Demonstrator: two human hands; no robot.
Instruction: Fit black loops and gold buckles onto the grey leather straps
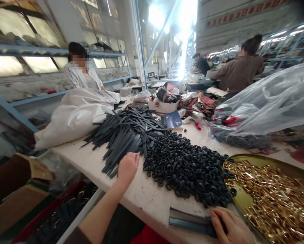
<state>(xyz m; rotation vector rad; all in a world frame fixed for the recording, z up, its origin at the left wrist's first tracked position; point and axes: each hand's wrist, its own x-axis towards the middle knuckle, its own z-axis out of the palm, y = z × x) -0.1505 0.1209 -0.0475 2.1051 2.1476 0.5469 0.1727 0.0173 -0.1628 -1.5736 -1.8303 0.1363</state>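
Black straps (188,224) lie at the near edge of the pale table (152,200), lower right of centre, running leftward out of the right hand (230,225); two lengths show, spread slightly apart at their left ends; can't tell if it's one strap doubled or two separate; right fingers are curled over the right ends, gripping them; left hand (128,166) is at the front of the strip pile (131,132), fingers bent inward, tips mostly hidden; can't tell whether it has hold of a strip or only touches the pile; strips are dark, flat, heaped roughly lengthwise in front, more crisscrossed at the back; black loops (184,162) form a wide heap directly right of the strips, edges meeting; heap reaches the golden tray (239,200) on the right, a few loops at its rim, one inside; tray carries a thick spread of gold metal pieces (279,196); blue book (172,120) is behind the loops; white sack (78,112) slumps on the table's left side, clear plastic bag (268,105) bulges at the right; open cardboard box (17,189) is below table level, far left; co-worker in a white top (84,76) is behind the sack, another in brown (239,71) at back right.
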